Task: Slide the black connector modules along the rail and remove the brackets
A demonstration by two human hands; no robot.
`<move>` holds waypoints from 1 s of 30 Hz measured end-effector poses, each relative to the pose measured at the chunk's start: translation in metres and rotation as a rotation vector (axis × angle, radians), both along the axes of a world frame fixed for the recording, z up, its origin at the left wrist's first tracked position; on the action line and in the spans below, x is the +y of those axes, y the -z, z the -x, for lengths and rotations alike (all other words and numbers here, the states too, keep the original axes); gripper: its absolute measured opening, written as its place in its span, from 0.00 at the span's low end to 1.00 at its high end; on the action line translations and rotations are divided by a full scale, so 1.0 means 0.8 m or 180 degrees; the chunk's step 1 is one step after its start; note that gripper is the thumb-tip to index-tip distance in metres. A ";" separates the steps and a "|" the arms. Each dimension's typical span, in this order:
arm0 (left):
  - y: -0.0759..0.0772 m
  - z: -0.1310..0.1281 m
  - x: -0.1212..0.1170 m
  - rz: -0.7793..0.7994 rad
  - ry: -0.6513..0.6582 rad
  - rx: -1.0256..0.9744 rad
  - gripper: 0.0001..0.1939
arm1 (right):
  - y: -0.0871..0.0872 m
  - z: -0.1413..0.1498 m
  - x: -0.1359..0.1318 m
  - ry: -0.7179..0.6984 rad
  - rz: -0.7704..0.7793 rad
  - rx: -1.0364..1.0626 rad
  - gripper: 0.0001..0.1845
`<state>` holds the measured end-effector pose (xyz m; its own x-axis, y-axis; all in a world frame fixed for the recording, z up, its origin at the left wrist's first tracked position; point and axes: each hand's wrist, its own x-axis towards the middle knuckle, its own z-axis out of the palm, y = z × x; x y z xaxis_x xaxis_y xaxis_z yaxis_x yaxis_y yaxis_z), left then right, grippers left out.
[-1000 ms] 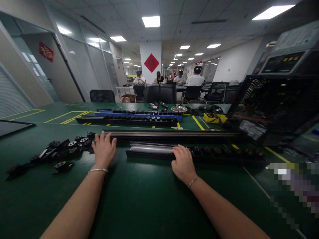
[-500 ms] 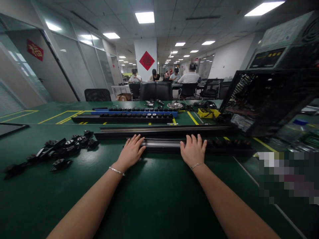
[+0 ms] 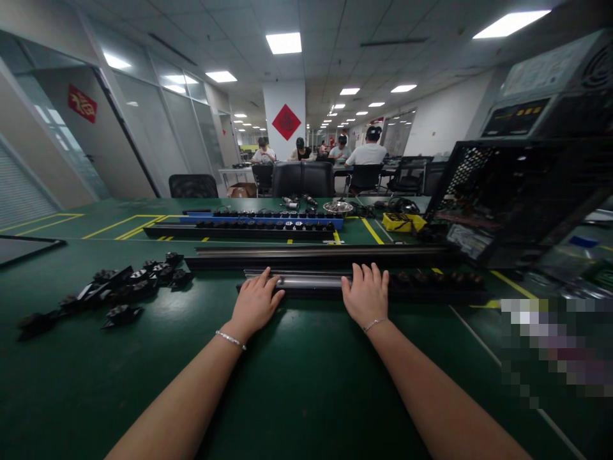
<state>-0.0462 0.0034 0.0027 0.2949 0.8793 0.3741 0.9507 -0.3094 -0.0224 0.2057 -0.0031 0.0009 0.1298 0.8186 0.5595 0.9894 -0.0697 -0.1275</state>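
A black channel (image 3: 311,292) lies crosswise, dark pieces (image 3: 433,281) along its right half.

A metal bowl (image 3: 338,211) (shiny, round) sits near a yellow box (image 3: 398,225).

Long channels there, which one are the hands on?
The black channel nearest the person, under the left hand and right hand; the other channels lie farther back.

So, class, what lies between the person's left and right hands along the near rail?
The head view shows a bare stretch of the near rail, its channel silvery, between the left hand and the right hand.
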 end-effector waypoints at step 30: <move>0.002 -0.002 0.001 -0.0050 -0.0013 -0.0154 0.21 | -0.005 0.012 0.001 -0.0268 -0.0153 0.0265 0.22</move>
<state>-0.0442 0.0040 0.0010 0.2725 0.8744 0.4015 0.9520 -0.3054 0.0189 0.1960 -0.0026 0.0049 0.1094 0.8010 0.5885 0.9773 0.0214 -0.2108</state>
